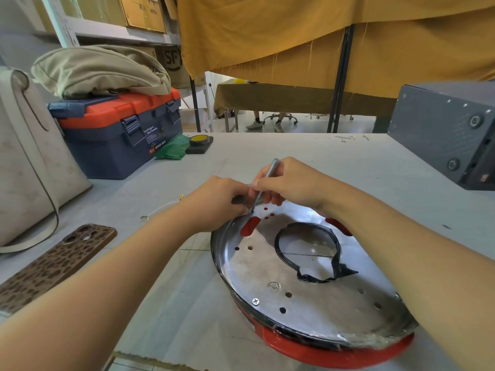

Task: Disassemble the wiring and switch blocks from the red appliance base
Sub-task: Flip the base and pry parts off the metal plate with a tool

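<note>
Right hand: the right hand (289, 180) pinches a slim metal screwdriver (265, 183), its shaft slanting down and left to a screw at the plate's far-left edge.
Left hand: the left hand (219, 204) has its fingers curled at the tool tip, apparently steadying a small part there; what it grips is hidden.
Appliance base: the red appliance base (334, 346) lies flat, silver metal plate (316, 303) up, on the tabletop (294, 145) in front of the person, near its front edge.
Handling: likely rigid and fairly light; sheet-metal edges look sharp, so hold by the red rim.
Orientation: round, no long axis; the central cutout's torn black trim (332, 271) points right.
Surroundings: a loose white wire (160, 208) and a phone (53, 263) lie left; toolbox (120, 132) behind.
</note>
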A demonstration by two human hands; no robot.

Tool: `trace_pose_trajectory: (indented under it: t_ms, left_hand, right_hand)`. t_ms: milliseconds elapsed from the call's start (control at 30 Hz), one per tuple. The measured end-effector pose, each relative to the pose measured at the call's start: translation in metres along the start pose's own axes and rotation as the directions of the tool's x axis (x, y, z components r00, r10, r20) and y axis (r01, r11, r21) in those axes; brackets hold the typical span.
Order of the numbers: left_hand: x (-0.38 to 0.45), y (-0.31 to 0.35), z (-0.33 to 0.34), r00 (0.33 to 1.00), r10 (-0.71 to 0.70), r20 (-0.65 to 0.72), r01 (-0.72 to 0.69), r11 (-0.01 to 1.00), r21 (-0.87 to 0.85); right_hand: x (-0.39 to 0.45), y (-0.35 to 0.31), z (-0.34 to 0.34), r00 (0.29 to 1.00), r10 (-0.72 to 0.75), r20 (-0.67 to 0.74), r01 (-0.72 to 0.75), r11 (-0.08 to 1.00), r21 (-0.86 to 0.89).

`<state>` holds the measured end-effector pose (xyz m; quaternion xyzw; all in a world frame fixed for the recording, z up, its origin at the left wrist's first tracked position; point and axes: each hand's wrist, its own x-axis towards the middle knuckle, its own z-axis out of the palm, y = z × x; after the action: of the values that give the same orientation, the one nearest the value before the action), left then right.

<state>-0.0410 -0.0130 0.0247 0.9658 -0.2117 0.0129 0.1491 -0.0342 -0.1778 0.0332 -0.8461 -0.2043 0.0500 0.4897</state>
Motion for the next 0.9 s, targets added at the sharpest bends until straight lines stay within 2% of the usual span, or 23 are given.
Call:
trace_pose_trajectory:
  t_ms: [333,600,733,900]
  left_hand:
    - [0.0022,-0.0015,0.0003,1.0,-0.001,-0.005,0.0,1.0,-0.012]
    - [0.0015,-0.0012,0.0006,1.0,0.011,0.014,-0.011,1.0,-0.012]
    - [0.0011,-0.0013,0.0003,1.0,0.021,0.021,-0.02,1.0,-0.015]
    - [0.0011,-0.0017,0.0008,1.0,0.017,0.015,-0.017,1.0,-0.009]
  right_hand:
    - [-0.001,-0.0012,0.0015,0.997,0.068,0.025,-0.069,0.998,0.005]
    - [-0.0011,-0.0004,0.0007,1.0,0.011,-0.016,-0.011,0.999,-0.035]
    - [-0.0014,-0.0005,-0.0003,0.999,0.028,-0.016,-0.029,0.997,-0.071]
    - [-0.0009,0.0007,-0.0007,0.998,0.068,0.017,-0.068,0.997,-0.025]
